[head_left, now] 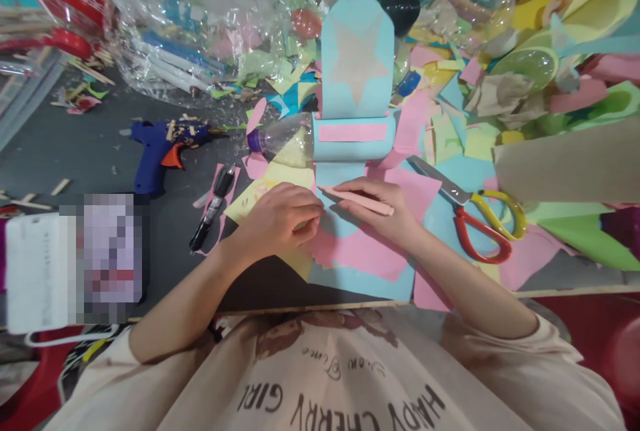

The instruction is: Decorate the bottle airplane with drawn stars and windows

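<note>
Pink stick (pixel 356 200) — rt hand (pixel 387 214) fingers pinch it, lt hand (pixel 277 219) curled.

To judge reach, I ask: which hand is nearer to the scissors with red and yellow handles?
Right. The right hand, holding a pink paper strip, is just beside the blades of the scissors. The left hand rests farther away, on the other side of the right hand.

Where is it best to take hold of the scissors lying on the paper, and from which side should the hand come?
Probably grip the scissors by the red and yellow handle loops, coming from the near right side. The loops lie toward the person, and the closed blades point away up-left toward the bottle. The right hand, holding the pink paper roll, is nearest.
</note>
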`<state>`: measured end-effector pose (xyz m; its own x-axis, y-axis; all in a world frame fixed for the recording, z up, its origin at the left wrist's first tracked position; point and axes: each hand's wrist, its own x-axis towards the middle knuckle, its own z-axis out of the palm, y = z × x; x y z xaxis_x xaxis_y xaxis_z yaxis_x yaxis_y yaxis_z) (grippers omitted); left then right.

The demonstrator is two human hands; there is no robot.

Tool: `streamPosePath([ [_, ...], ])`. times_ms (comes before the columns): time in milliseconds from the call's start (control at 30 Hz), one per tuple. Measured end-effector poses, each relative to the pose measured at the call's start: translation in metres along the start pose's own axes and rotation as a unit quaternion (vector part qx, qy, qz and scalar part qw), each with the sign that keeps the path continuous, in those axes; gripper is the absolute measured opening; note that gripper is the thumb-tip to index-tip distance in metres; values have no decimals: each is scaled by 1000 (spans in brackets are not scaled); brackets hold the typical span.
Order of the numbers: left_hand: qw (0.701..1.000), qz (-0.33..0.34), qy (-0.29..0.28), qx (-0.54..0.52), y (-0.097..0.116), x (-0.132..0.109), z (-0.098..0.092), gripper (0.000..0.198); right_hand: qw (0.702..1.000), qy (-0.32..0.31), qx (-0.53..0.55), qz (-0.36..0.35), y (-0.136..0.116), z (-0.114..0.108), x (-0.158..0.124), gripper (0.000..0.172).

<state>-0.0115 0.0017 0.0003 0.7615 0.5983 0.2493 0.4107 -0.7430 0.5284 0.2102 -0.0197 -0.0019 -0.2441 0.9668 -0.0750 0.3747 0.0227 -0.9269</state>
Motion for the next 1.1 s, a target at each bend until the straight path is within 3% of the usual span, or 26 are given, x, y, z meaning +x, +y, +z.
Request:
streamPosePath([
  [200, 1000, 5, 9, 2, -1, -1, 1, 25, 999, -37, -4, 3, -5, -7, 1, 21],
  [600, 1000, -1, -7, -7, -3, -2, 0, 23, 986, -111, -34, 116, -30, -37, -6, 14],
  [900, 1000, 8, 2, -16, -4, -1, 0, 24, 977, -171, -15, 124, -31, -54, -8, 13],
  [1033, 1000, 0, -4, -15, -3, -2, 0, 23, 975, -180, 7, 132, -32, -57, -8, 20],
  [1100, 1000, -7, -9, -14, -3, -2, 1, 22, 982, -148, 26, 115, -31, -58, -7, 25],
])
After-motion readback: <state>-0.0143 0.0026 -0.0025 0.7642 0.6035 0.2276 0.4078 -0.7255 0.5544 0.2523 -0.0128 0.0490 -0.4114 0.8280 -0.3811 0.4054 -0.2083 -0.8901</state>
